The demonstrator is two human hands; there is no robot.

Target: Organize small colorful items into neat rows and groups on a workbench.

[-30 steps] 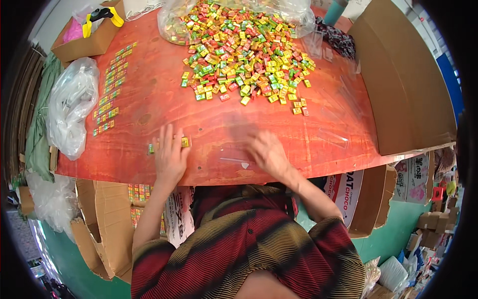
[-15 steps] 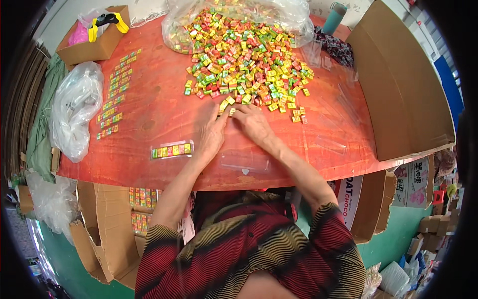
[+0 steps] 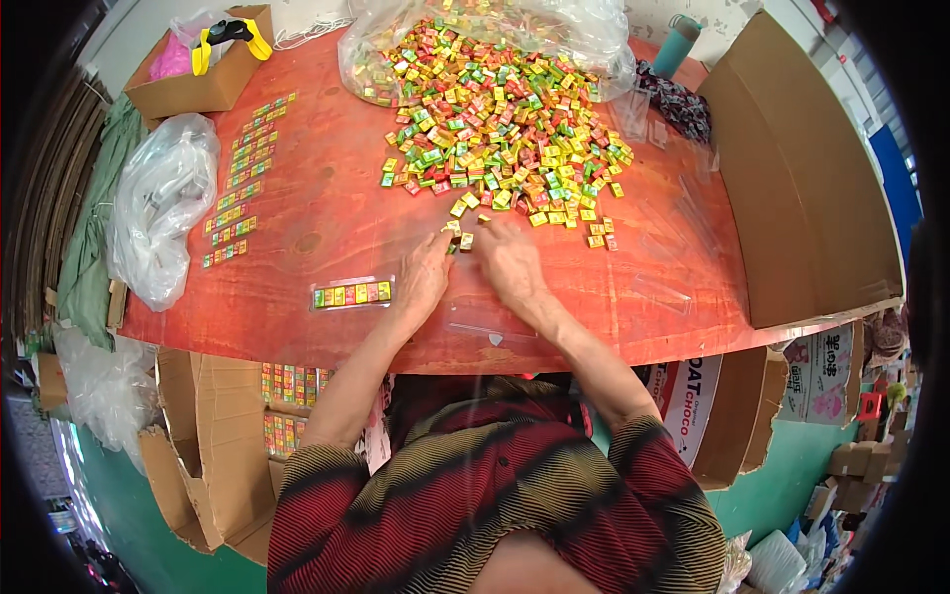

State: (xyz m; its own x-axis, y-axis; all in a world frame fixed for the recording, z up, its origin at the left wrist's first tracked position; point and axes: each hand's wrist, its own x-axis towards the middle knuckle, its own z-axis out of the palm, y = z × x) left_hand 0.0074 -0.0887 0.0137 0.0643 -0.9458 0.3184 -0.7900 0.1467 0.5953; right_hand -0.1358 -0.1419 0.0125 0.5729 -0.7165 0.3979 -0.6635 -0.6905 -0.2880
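Note:
A heap of small red, yellow and green boxes [image 3: 515, 129] covers the back middle of the table. At its near edge, my left hand [image 3: 426, 275] has its fingers closed at a few small boxes [image 3: 465, 242]. Just right of these, my right hand [image 3: 513, 265] is palm down with bent fingers, slightly blurred. One small box sits by its fingertips; whether they grip it is unclear. Left of my left hand lies a clear plastic tray [image 3: 352, 294] holding a row of such boxes.
Rows of small boxes [image 3: 234, 228] line the table's left side, beside a clear plastic bag [image 3: 163, 213]. Unfilled clear trays [image 3: 663, 294] lie at the right. A tall cardboard sheet [image 3: 802, 178] borders the right edge. Open cartons [image 3: 228, 436] stand below the front edge.
My hands have drawn a little back from the heap and spread apart, exposing small boxes between them. The whole view has shifted slightly.

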